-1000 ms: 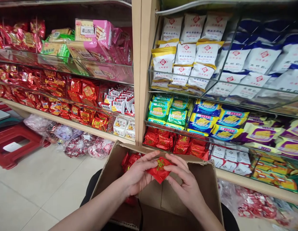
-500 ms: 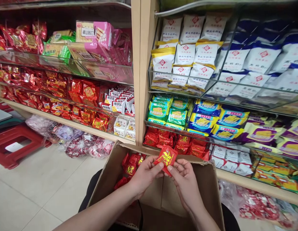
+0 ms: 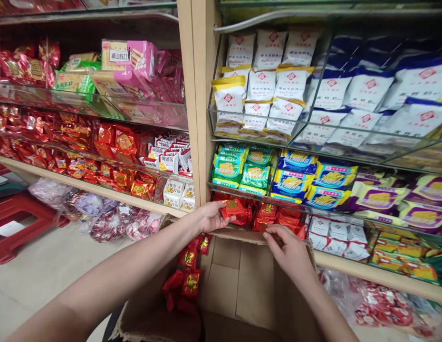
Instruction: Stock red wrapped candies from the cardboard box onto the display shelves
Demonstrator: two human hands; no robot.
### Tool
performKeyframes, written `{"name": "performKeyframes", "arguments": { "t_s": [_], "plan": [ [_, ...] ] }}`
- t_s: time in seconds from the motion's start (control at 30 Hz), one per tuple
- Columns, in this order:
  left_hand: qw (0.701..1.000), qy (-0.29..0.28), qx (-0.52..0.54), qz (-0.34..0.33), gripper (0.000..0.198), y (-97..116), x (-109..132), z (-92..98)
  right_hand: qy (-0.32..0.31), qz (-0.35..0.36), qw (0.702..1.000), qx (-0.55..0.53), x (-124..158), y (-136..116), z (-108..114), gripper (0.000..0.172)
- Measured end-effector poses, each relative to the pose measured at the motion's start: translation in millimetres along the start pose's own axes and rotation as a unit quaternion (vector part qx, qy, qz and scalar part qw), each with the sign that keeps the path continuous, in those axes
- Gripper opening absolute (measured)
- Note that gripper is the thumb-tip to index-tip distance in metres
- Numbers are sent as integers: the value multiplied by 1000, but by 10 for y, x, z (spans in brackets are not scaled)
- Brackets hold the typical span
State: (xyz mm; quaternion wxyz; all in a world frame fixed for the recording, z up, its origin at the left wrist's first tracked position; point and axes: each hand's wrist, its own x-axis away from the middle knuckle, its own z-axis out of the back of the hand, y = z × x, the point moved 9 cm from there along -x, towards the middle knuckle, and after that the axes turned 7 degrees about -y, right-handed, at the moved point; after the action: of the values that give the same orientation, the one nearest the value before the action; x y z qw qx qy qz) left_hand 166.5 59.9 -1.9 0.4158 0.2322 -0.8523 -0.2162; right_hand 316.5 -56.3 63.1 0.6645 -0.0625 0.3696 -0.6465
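Note:
My left hand (image 3: 211,216) reaches out to the lowest glass bin of the right shelf unit and pinches a red snack packet (image 3: 232,208) at the edge of a pile of like red packets (image 3: 274,216). My right hand (image 3: 290,249) rests on the far rim of an open cardboard box (image 3: 242,285), fingers curled over the edge with no packet in them. More red packets (image 3: 185,278) lie along the box's left inner side.
Glass-fronted shelves hold green (image 3: 238,166), blue (image 3: 310,178) and white (image 3: 264,90) snack bags on the right; red sweets (image 3: 78,142) and pink boxes (image 3: 135,61) on the left. A wooden upright (image 3: 194,109) divides them. Bagged sweets (image 3: 107,218) and a red stool (image 3: 17,223) are on the floor.
The left hand carried the red packet up from above the box to the shelf bin. The right hand let go of it and dropped to the box rim. The view shifted right.

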Motion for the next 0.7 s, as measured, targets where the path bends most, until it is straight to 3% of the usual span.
{"name": "performKeyframes", "arguments": {
  "t_s": [0.13,0.3,0.53,0.7],
  "plan": [
    [994,84,55,-45,13,106,-401,106,14,-10,1000,-4,-18,182,54,11],
    [961,143,168,-166,16,324,-719,216,53,49,997,34,35,39,55,12],
    [921,123,297,-220,17,487,-898,228,76,77,992,61,146,21,-23,14],
    [914,77,330,-221,18,497,-938,223,66,73,994,53,152,45,-59,13]
  ]
}}
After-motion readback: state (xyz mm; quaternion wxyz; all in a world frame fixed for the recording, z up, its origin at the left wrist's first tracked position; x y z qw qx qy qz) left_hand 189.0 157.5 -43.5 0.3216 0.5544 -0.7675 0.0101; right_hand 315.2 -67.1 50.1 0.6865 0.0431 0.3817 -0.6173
